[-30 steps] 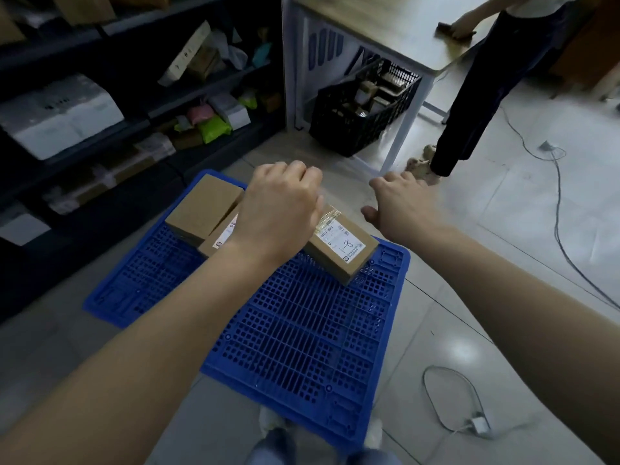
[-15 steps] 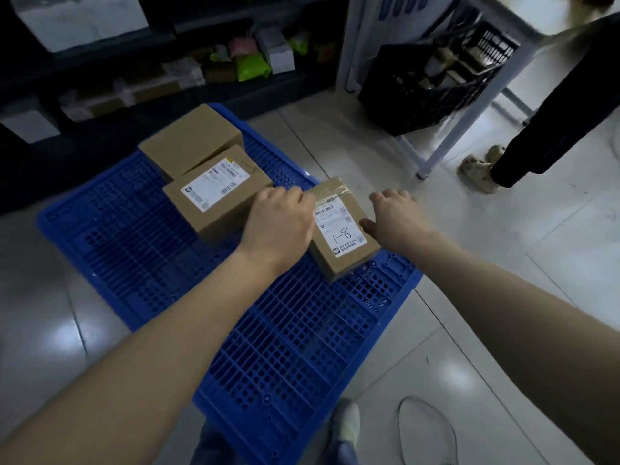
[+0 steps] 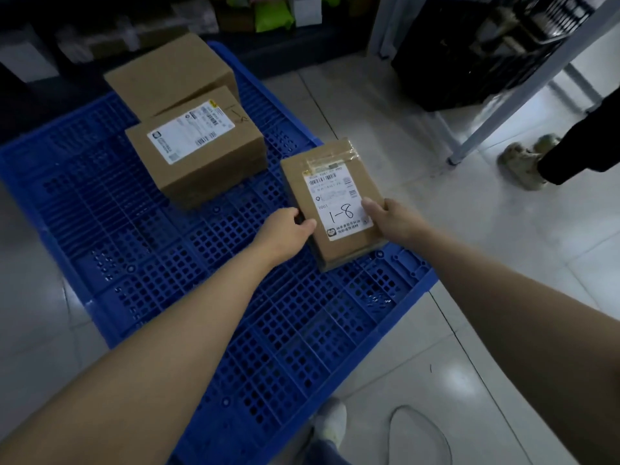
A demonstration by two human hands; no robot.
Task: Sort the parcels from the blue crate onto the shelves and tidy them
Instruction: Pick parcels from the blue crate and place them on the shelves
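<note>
A flat cardboard parcel [image 3: 330,186] with a white label marked "1-8" lies at the right edge of the blue crate [image 3: 208,297]. My left hand [image 3: 288,229] grips its near left corner, thumb on top. Its near right edge is held by my right hand [image 3: 391,219], whose thumb presses on the label. Two larger cardboard boxes stay on the crate behind: one with a white label [image 3: 198,146] and a plain one [image 3: 167,70] farther back.
Dark shelves [image 3: 235,15] with small parcels run along the top. A black crate [image 3: 469,58] sits under a white table leg [image 3: 523,82] at upper right. Another person's shoes [image 3: 523,162] stand at right. A cable [image 3: 419,431] lies on the tiled floor near my foot.
The view tilted down toward the crate. My left hand slid off the top of the "1-8" parcel to its left corner, and my right hand closed on its right edge.
</note>
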